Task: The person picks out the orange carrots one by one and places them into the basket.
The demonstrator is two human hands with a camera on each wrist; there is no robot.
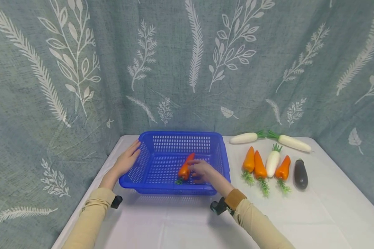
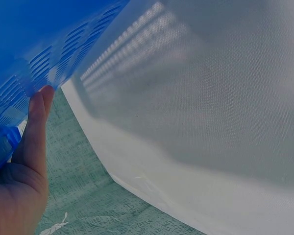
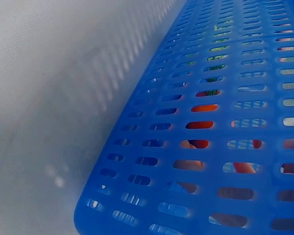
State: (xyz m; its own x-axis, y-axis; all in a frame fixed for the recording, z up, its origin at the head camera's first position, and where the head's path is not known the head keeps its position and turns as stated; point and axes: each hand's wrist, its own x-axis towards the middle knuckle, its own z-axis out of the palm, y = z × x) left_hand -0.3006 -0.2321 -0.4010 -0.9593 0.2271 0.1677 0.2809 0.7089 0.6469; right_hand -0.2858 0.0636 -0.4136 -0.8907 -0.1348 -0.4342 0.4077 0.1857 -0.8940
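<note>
A blue plastic basket [image 1: 174, 191] with slotted walls stands on the white table. Inside it lies one orange toy carrot [image 1: 184, 171], its green leafy top toward the near side. My right hand [image 1: 203, 170] reaches over the basket's right part, with fingers extended at the carrot's right side; whether they touch it is unclear. Through the slots in the right wrist view, parts of the carrot [image 3: 202, 124] show, and the hand is mostly hidden by the wall. On the basket's left side rests my left hand [image 1: 126, 160], its fingers straight against the outside, as the left wrist view confirms.
Right of the basket lie several more orange carrots [image 1: 260, 169], white radishes [image 1: 272, 163] and a dark eggplant [image 1: 300, 174]. Two longer white radishes [image 1: 243, 138] lie along the table's back edge. A grey-green curtain [image 1: 174, 69] with white leaf patterns hangs behind and at both sides.
</note>
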